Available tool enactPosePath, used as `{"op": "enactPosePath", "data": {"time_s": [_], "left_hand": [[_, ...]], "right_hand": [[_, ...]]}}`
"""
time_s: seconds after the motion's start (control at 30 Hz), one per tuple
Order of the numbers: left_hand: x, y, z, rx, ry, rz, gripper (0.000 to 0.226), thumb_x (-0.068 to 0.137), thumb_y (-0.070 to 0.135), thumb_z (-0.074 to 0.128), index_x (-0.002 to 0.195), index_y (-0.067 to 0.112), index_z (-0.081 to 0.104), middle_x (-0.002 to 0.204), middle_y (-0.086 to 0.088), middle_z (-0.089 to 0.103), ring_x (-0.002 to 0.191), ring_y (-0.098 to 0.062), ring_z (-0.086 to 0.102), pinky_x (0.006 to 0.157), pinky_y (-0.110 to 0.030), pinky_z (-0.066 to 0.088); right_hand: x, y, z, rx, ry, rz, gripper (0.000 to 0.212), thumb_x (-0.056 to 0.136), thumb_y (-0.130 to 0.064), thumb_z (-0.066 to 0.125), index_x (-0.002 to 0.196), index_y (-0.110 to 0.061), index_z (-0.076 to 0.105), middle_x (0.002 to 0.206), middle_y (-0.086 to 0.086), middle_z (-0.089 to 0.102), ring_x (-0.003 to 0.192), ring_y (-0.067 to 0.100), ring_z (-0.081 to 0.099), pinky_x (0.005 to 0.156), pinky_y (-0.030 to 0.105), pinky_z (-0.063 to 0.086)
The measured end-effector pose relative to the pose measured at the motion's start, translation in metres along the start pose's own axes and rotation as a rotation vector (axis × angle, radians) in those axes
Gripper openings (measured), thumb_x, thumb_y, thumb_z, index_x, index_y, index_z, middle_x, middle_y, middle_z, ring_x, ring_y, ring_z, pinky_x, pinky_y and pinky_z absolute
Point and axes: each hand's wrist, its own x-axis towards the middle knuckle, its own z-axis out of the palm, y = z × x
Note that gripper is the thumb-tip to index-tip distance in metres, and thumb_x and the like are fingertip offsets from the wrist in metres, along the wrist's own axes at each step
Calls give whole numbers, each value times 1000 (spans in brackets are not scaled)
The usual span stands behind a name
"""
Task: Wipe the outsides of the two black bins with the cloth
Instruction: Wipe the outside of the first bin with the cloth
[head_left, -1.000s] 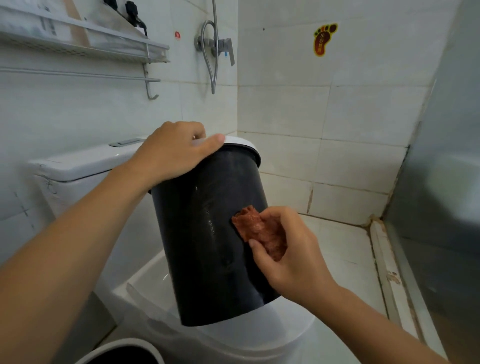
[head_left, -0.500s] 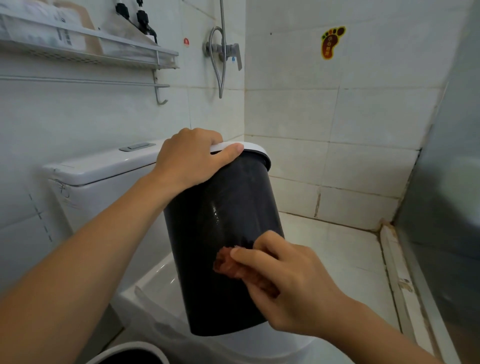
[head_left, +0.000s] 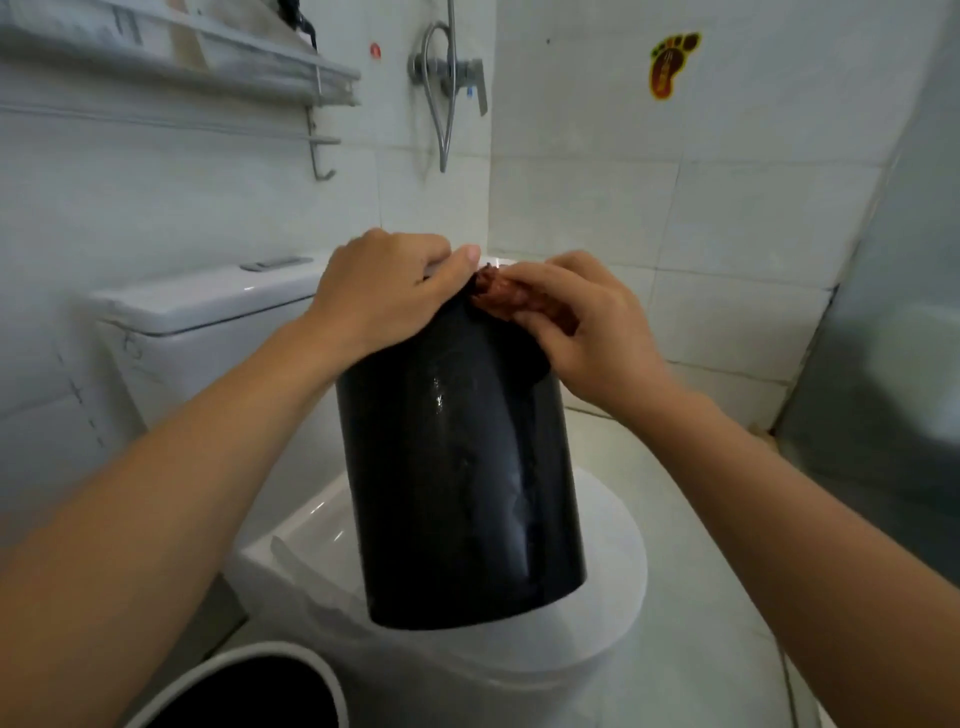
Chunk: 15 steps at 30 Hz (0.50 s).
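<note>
A tall black bin (head_left: 457, 467) with a white rim stands on the closed toilet lid (head_left: 613, 582), tilted slightly away from me. My left hand (head_left: 384, 291) grips its rim at the top left. My right hand (head_left: 587, 327) presses a reddish-brown cloth (head_left: 506, 296) against the bin's upper right side, just below the rim and beside my left thumb. Wet streaks shine on the bin's front. A second black bin (head_left: 249, 691) with a white rim shows at the bottom left, mostly cut off by the frame.
The white toilet tank (head_left: 208, 306) stands behind the bin at the left. A wire shelf (head_left: 171, 67) and a shower valve with hose (head_left: 449, 78) hang on the tiled wall. A frosted glass panel (head_left: 893, 338) closes off the right side.
My right hand has carried the cloth up from the bin's lower middle to just under the rim. The bin has tipped more upright; my left hand keeps its hold.
</note>
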Motion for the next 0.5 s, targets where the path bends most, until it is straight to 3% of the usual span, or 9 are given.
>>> {"op": "enactPosePath", "data": {"time_s": [0.1, 0.33, 0.5], "left_hand": [[1, -8, 1, -17, -16, -40, 60, 97, 63, 35, 59, 17, 39, 56, 2, 44, 68, -35, 51, 64, -41, 44], [-1, -33, 4, -47, -2, -121, 62, 99, 59, 41, 58, 14, 36, 53, -2, 40, 60, -31, 43, 57, -37, 28], [0, -30, 4, -50, -14, -131, 61, 99, 60, 41, 57, 16, 35, 52, 1, 37, 54, -21, 40, 53, -35, 25]], "right_hand": [[-12, -1, 10, 30, -74, -56, 37, 91, -7, 72, 127, -15, 72, 113, 7, 67, 103, 26, 65, 88, 47, 54], [-76, -15, 20, 49, -173, -240, 27, 95, -5, 69, 118, -17, 77, 108, 8, 68, 94, 28, 64, 78, 47, 50], [-117, -14, 0, 36, -313, -281, 37, 90, 0, 65, 116, -24, 77, 111, 2, 67, 96, 21, 62, 75, 37, 52]]}}
